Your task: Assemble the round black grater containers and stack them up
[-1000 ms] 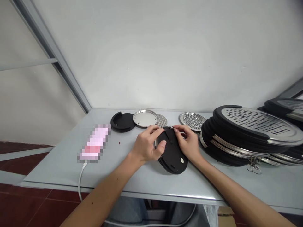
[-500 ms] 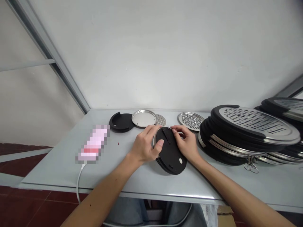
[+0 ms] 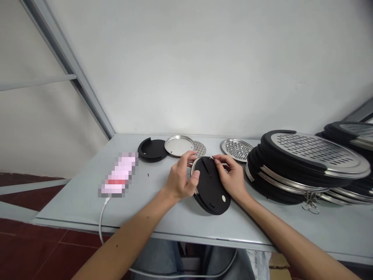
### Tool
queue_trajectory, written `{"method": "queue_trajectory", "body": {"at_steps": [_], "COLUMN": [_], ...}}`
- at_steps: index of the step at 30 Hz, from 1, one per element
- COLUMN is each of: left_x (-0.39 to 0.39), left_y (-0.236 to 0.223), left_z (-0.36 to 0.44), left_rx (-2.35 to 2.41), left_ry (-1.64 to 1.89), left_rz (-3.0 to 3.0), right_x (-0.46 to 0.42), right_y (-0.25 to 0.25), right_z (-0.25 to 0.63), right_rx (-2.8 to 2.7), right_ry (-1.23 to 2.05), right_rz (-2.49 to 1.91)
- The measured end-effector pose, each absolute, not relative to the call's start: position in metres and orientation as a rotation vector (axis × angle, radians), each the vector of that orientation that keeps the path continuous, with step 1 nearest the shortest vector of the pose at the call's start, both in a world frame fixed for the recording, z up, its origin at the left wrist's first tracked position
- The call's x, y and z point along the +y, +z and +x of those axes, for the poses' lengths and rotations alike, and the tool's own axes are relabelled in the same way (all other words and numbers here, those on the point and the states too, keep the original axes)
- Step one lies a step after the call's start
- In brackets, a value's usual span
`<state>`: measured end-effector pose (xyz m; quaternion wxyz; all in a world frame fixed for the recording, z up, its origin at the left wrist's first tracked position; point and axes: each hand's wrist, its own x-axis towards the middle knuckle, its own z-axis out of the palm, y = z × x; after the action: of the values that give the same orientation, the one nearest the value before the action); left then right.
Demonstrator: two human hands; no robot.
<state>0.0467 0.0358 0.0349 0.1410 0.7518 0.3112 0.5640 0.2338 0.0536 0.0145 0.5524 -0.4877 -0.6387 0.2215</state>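
Observation:
A round black disc (image 3: pixel 210 186) with a metal rim stands tilted above the table in front of me. Its black face has a raised wedge-shaped piece, a small slot and a pale round spot. My right hand (image 3: pixel 231 177) grips the disc's upper right edge, thumb on the face and fingers mostly hidden behind. A small shiny bit shows near that thumb tip; I cannot make out what it is. At the left rim, my left hand (image 3: pixel 182 177) has its fingers curved and apart, with the thumb raised near the black face.
Behind the disc lie a black round holder (image 3: pixel 153 151), a plain metal dish (image 3: pixel 179 145), a perforated metal disc (image 3: pixel 200 148) and a grater-like metal plate (image 3: pixel 236 150). To the right rises a stack of black-and-metal discs (image 3: pixel 309 155). A phone (image 3: pixel 119 175) with a white cable lies left.
My left fingers have loosened and drawn slightly away from the disc's rim. My right hand keeps its grip. The whole view has shifted a little.

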Motion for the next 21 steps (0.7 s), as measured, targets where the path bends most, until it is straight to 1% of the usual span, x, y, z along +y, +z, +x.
{"method": "queue_trajectory", "body": {"at_steps": [17,21], "left_x": [0.0318,0.0330], "left_y": [0.0422,0.0427], "left_z": [0.0460,0.0461], "left_rx": [1.006,0.995], "left_ry": [1.567,1.541], "left_rz": [2.295,2.260], "right_x": [0.0540,0.0535], "right_y": [0.0132,0.0149], "right_z": [0.2319,0.2332], "right_rx": [-1.502,-1.497], "right_ry": [0.539,0.458], "right_rz": [-1.160,-1.186]}}
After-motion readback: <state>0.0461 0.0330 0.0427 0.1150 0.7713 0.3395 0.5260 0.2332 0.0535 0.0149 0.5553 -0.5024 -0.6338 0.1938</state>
